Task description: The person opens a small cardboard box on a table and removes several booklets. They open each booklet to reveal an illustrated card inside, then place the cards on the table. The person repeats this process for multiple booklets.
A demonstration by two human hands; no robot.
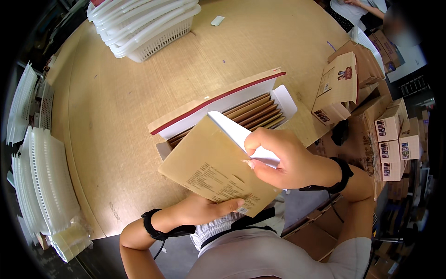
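Observation:
My left hand (204,208) holds the lower edge of a tan printed carton (204,156), its thumb on top and its other fingers hidden underneath. The carton is tilted, and a white inner surface shows along its far right edge. At that edge my right hand (283,158) is closed, thumb and bent index finger together on the carton's rim. Just beyond, partly covered by the carton, an open box (211,102) lies on the table with its red-edged lid raised. Several flat brown packets (253,111) stand on edge inside it.
A stack of white plastic baskets (148,32) stands at the far left of the wooden table (116,121). More white baskets (46,181) line the left side. An open cardboard box (335,86) sits at the right, with smaller boxes (392,139) beyond. Another person (357,11) is at the far right.

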